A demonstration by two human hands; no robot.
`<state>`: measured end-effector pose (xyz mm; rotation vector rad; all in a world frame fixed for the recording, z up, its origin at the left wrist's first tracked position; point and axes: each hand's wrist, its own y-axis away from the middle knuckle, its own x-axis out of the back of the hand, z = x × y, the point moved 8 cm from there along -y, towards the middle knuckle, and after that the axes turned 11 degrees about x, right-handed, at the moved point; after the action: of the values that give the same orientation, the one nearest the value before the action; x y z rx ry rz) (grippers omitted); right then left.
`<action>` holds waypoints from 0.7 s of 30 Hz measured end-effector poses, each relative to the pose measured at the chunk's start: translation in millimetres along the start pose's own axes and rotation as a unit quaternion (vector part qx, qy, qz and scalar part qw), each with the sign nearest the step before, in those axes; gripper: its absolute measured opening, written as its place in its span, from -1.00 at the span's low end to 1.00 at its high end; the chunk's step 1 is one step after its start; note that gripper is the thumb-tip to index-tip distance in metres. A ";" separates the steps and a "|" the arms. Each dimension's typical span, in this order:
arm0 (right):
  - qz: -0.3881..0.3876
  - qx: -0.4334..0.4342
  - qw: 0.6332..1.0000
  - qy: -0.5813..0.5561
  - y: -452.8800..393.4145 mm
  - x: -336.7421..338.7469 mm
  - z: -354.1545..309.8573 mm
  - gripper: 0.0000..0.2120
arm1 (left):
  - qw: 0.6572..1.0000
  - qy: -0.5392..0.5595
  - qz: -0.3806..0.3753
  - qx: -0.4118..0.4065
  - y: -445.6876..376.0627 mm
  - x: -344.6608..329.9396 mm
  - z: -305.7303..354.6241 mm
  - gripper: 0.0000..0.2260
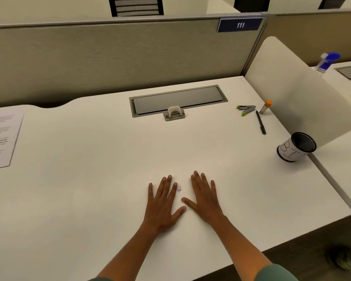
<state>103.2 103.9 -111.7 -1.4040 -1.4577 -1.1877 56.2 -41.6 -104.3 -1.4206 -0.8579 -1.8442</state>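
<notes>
Since neither hand is gripping anything, this looks to me like a rest or start pose. The left hand [162, 205] and the right hand [205, 199] both lie palm down on the white laminate desk [89, 179], near the middle of its front edge. The fingers are straight and spread, and the thumbs angle toward each other, almost meeting.

In the gap between the hands, just beside the left index finger, is a tiny pale scrap with purple marks [178, 188] (sticker or scribble, too small to tell, and I can't say whether the finger touches it). My guess is the flat palms just keep both hands steady and in view.

The actual stationery is well apart, up by the back right corner:
- a grey stapler with lime-green tips [246, 109]
- an orange-capped glue stick [265, 107], standing upright
- a slim black pen [260, 122], lying nearer the front than those two
- a black mesh cup wrapped in hand-lettered white paper [296, 147], at the right edge

If the right hand reaches for the stapler it would have to pass the pen, and the rounded white divider panel [292, 88] hems in that side. A printed paper sheet [0, 136] sits at the left edge, and a grey cable flap [178, 100] is set in along the back edge.
</notes>
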 end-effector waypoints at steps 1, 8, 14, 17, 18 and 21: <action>0.000 -0.003 1.000 0.002 0.7 0.0 -0.6 -0.19 | 1.000 0.001 -0.002 -0.002 -1.4 -0.7 1.8 -0.29; 0.074 0.032 0.996 -0.035 1.7 9.4 -16.3 -0.39 | 0.999 0.013 0.007 0.036 -5.5 2.3 -21.5 -0.29; 0.115 0.111 0.984 -0.079 -12.8 21.3 -45.8 -0.54 | 0.996 0.021 0.021 0.085 -2.8 3.6 -59.7 -0.30; 0.075 0.122 0.984 -0.106 -19.1 15.0 -54.4 -0.57 | 0.994 0.028 0.028 0.098 -2.5 3.7 -64.8 -0.31; 0.068 0.095 0.984 -0.137 -19.5 17.9 -54.4 -0.59 | 0.994 0.032 0.031 0.101 -2.7 4.2 -65.1 -0.31; 0.033 0.024 0.972 -0.231 -21.9 23.2 -55.4 -0.55 | 0.993 0.038 0.039 0.105 -3.4 4.6 -65.0 -0.32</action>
<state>75.4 57.9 -77.2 -1.7587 -1.7193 -0.8071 16.7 -92.9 -113.2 -1.2291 -0.9171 -1.6849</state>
